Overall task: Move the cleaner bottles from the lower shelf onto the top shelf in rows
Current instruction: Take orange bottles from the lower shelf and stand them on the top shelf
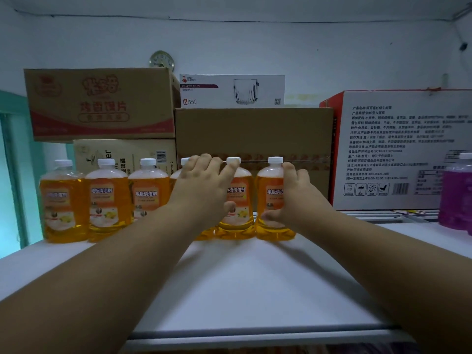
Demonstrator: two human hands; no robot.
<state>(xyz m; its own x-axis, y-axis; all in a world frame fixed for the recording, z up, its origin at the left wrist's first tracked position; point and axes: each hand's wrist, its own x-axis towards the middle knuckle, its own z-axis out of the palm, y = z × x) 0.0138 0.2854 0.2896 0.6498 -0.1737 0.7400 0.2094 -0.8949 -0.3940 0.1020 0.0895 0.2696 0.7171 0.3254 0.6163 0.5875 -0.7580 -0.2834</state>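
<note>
On the white top shelf (242, 290), six orange cleaner bottles (107, 200) (white caps) stand upright in one row before stacked cartons (252, 134); the left hand (201, 190) wraps the fourth bottle (185, 163); the right hand (293, 198) grips the sixth bottle (272, 198); a purple bottle (457, 192) stands far right; a clock (161, 60) hangs on the pale wall (332, 47).

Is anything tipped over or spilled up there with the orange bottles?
Nothing stands out. The six orange bottles stand upright in one row on the top shelf, caps on, no puddle. The left hand holds the fourth and the right hand grips the sixth. A purple bottle stands apart at the right.
</note>
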